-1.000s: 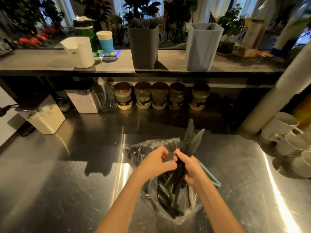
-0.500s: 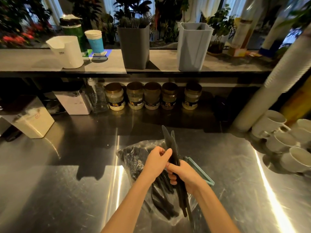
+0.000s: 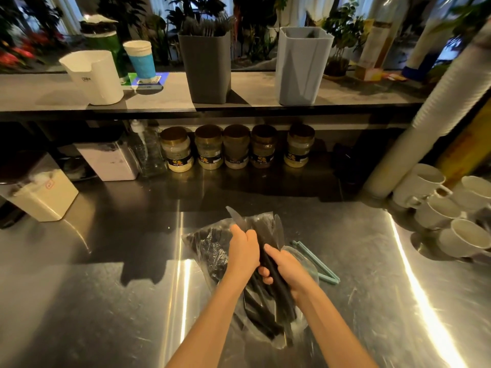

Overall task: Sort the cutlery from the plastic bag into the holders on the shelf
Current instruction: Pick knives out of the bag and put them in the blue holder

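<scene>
Low in the head view, both hands meet over a clear plastic bag (image 3: 210,248) that lies on the steel counter (image 3: 101,293), its mouth turned toward the shelf (image 3: 159,95). The right hand (image 3: 290,269) is curled round the handles of a bundle of black knives (image 3: 266,235), thumb lying along the top, and the blades fan out away from the person over the bag's open end. The left hand (image 3: 243,251) is seen from the back, its fingers bent over the same bundle just above the right hand, so both hands grip the knives and touch each other. More dark cutlery lies inside the bag beneath the wrists; which pieces they are cannot be told. A teal clip (image 3: 320,261) lies on the counter just to the right of the bag. On the shelf stand a dark grey holder (image 3: 206,70), with forks (image 3: 207,26) sticking out of its top, and to its right, well apart, a light grey holder (image 3: 301,67). Under the shelf is a row of jars (image 3: 208,148), and white mugs (image 3: 449,211) crowd the counter's right edge.
</scene>
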A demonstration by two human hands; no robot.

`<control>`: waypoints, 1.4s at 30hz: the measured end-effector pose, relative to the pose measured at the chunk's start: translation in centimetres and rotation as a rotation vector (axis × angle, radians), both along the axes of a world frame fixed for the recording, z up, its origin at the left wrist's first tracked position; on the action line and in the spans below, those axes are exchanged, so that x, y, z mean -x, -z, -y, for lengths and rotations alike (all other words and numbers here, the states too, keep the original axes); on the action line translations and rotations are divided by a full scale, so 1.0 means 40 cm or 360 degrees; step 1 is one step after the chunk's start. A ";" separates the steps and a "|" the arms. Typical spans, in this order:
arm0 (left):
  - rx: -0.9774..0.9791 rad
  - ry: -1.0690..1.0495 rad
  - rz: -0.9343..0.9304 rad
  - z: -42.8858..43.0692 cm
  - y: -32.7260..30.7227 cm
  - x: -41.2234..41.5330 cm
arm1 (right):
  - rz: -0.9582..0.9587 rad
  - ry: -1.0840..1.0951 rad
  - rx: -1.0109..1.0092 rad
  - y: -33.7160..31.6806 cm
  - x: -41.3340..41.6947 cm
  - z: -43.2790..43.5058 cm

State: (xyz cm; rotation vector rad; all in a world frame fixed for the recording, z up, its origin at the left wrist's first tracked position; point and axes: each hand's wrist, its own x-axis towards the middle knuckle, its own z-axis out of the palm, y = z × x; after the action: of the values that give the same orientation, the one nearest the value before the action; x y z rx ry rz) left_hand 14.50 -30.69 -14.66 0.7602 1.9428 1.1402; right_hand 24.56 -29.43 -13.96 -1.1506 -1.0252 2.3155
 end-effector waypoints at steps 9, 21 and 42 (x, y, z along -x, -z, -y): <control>-0.0358 -0.0297 0.0299 0.006 0.000 0.015 | 0.0203 0.0407 -0.0212 0.007 0.023 0.020; -0.0431 -0.0383 0.0370 0.000 0.005 0.006 | 0.0454 0.0616 -0.0420 0.044 0.052 0.009; 0.0024 -0.0052 0.0070 -0.018 0.029 -0.009 | 0.0350 0.0674 -0.0375 0.083 0.021 -0.021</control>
State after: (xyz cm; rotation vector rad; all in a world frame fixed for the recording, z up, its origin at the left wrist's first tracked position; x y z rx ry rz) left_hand 14.88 -29.98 -15.84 0.6920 1.9315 1.1515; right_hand 23.72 -28.58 -17.30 -1.3892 -0.9820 1.7242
